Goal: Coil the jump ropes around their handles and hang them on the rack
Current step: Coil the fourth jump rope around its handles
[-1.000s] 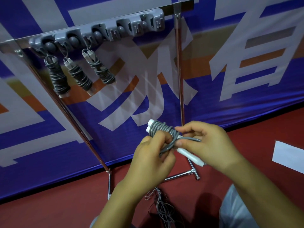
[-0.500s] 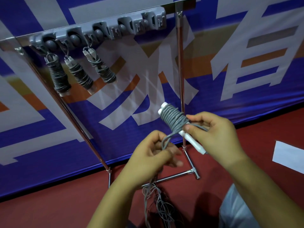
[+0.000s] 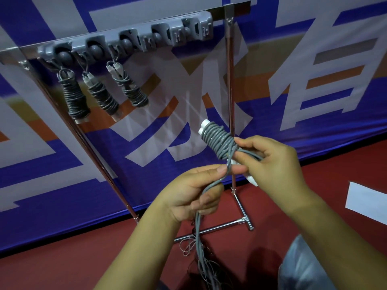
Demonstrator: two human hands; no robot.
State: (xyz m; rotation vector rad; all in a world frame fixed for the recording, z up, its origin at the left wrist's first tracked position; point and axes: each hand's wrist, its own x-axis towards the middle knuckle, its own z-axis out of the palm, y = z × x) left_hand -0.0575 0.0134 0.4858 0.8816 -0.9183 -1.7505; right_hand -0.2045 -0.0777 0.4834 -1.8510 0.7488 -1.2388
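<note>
The right hand (image 3: 272, 164) pinches the 2 white plastic handles (image 3: 204, 127) side by side so the smooth grey cord (image 3: 219, 143) can wind on. The left hand (image 3: 194, 191) grips the slack, feeding it taut. 3 coiled ropes (image 3: 100, 95) hang far left on the grey rack (image 3: 129, 40).

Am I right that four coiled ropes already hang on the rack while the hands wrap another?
Not quite: the head view shows three coiled ropes on the rack, not four. The left hand and right hand are wrapping another rope.
</note>
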